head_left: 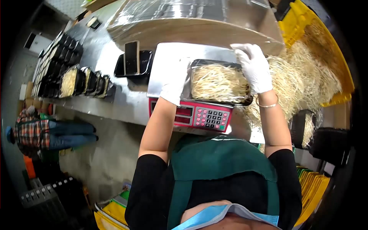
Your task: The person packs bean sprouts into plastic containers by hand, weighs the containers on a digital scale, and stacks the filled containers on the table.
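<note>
A black tray of bean sprouts (pixel 220 82) with clear film over it sits on the weighing scale (pixel 166 53). My left hand (pixel 178 80), in a white glove, is at the tray's left edge, its fingers closed on the side; they blend into the bright platform. At the right edge is my gloved right hand (pixel 255 69), fingers stretched out and slightly bent over the rim. The scale's red keypad panel (pixel 211 118) faces me below the tray.
Loose bean sprouts (pixel 285 78) spill from a yellow crate (pixel 345 73) on the right. A phone (pixel 132 57) lies on an empty black tray (pixel 145 61). Several filled trays (pixel 69 82) stand at left. A film-wrapped carton (pixel 191 32) is behind the scale. Another person (pixel 50 134) stands at left.
</note>
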The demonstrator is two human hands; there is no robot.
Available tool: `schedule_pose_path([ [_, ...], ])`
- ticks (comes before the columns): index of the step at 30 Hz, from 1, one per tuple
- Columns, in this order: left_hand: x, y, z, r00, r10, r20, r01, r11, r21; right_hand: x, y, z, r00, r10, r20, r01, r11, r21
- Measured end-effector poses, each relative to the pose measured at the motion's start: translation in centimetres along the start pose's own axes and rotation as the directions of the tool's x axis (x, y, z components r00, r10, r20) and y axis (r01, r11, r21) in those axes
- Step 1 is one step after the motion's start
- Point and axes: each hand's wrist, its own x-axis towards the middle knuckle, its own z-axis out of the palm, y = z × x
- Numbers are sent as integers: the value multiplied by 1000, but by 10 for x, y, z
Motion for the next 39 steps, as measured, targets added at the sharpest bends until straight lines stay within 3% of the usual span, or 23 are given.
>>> schedule_pose_path([
  [1,12,-3,12,987,159,21,-151,885,441,-5,17,-8,999,37,-33,-36,999,33],
  [3,12,-6,30,964,230,131,-258,706,659,-21,48,-15,999,13,-34,-16,995,-97],
  [5,12,-10,32,942,306,139,-322,700,637,-47,67,1,983,174,-57,-175,985,4],
  [7,13,-12,27,902,412,128,-396,670,628,-48,66,10,913,407,-14,-383,869,314],
  [9,12,-13,21,900,416,127,-408,704,582,-45,50,7,911,410,47,-399,846,354],
  [11,7,-13,19,918,377,120,-384,780,494,-48,50,7,799,559,220,-570,588,574],
  [13,1,-14,19,957,279,82,-290,897,333,-48,65,13,772,577,265,-613,566,552],
  [15,2,-16,20,994,102,50,-104,994,43,-45,68,16,743,591,315,-656,544,523],
  [17,15,-19,16,988,-132,83,151,942,-301,-33,60,18,794,547,265,-607,686,402],
  [18,22,-20,11,967,-226,117,254,872,-418,-26,77,32,921,354,165,-382,903,197],
  [19,29,-21,7,948,-287,138,318,829,-460,-13,61,23,986,-109,124,130,975,-180],
  [21,35,-21,4,929,-346,129,364,804,-469,-10,11,23,990,-84,111,128,864,-487],
  [23,33,-17,8,983,-180,44,184,921,-343,-24,6,38,968,-127,215,230,788,-571],
  [25,32,-20,7,986,-152,68,167,882,-440,-25,16,40,966,-122,229,222,845,-486],
  [28,24,19,8,994,-103,36,104,994,-43,-27,18,42,970,-139,197,226,811,-540],
  [29,14,31,-4,995,-100,23,101,994,-45,-27,19,42,967,-152,203,239,810,-535],
  [30,5,40,-22,935,-305,184,290,952,101,-27,21,42,966,-132,221,232,818,-527],
  [31,-6,46,-33,805,-508,306,436,857,275,-26,23,42,966,-109,235,220,826,-519],
  [33,-40,52,-30,701,-609,370,648,762,26,-26,22,43,965,-106,239,219,827,-518],
  [34,-55,43,-21,798,-534,281,589,789,-174,-25,18,42,965,-101,242,212,842,-496],
  [35,-62,27,-15,803,-533,266,596,714,-367,-24,15,42,966,-97,241,204,857,-473],
  [37,-63,19,0,884,-447,139,456,756,-469,-29,22,47,979,-115,168,174,901,-397],
  [39,-55,17,1,882,-454,123,459,773,-438,-30,30,42,985,-138,101,164,933,-321],
])
